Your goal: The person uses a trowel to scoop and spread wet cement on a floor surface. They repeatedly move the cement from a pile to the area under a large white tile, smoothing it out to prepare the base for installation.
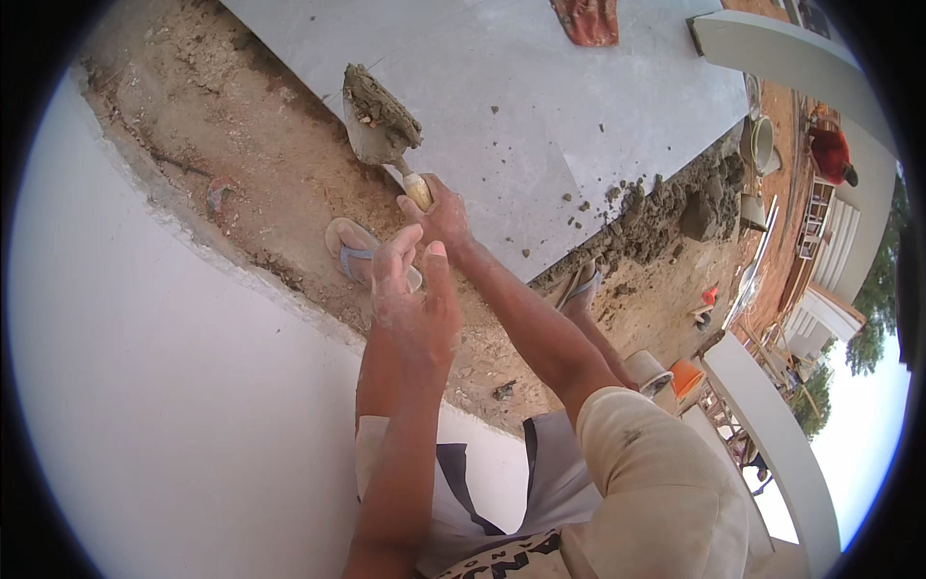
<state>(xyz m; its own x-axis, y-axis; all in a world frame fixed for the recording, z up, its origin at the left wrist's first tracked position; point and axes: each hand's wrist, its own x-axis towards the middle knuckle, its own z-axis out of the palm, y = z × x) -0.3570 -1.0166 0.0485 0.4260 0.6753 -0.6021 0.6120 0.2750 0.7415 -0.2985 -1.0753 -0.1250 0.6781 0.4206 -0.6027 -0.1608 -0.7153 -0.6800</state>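
Note:
My right hand [445, 219] is closed around the pale handle of a trowel [367, 143]. A lump of grey wet mortar [383, 105] lies on the blade, which is over the left edge of a large grey slab [535, 145]. Nearer to me, my left hand [416, 300] is raised with fingers extended, holding nothing; in the picture it overlaps the area just below my right hand. Crumbs of mortar are scattered on the slab. A heap of mortar [651, 217] runs along its lower right edge. The underside of the slab is hidden.
A white wall [166, 347] fills the left side beside a strip of dirt [253, 145]. A red cloth [589, 22] lies on the slab. Buckets [649, 373], an orange bucket [686, 378] and pale columns [767, 427] are at right. A person in red [830, 152] is farther off.

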